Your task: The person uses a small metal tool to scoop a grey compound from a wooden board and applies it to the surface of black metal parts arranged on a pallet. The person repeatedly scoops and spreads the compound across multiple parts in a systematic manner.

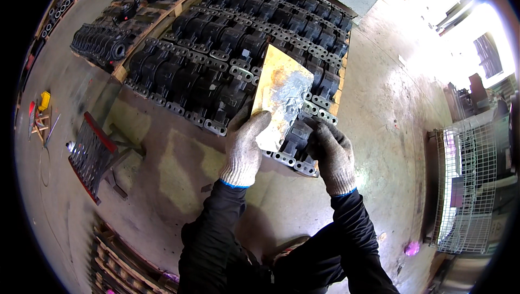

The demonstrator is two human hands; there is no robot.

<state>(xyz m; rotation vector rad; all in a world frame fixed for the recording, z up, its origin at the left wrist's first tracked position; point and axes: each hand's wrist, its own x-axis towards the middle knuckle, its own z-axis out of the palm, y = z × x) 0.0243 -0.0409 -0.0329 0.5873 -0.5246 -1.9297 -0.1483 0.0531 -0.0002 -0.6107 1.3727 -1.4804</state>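
Note:
In my gloved left hand [248, 145] is a flat yellowish board [274, 74], gripped at its lower left edge with the thumb on top. A thick grey paste [295, 91] is smeared over the board's right side. My gloved right hand [335, 156] is just right of the board, above the near right end of the rows. Its fingers are curled together, and whatever they hold, if anything, is hidden. Below both hands are rows of black cast metal parts [181, 80] with drilled grey flanges. One black casting [297, 138] shows between my hands.
A wooden pallet [179, 7] at the far left carries a few black parts. A step stand [95, 156] with red edges is on the floor at left. To the right stands a wire mesh cage [466, 185]. Stacked pallets [127, 264] sit at lower left.

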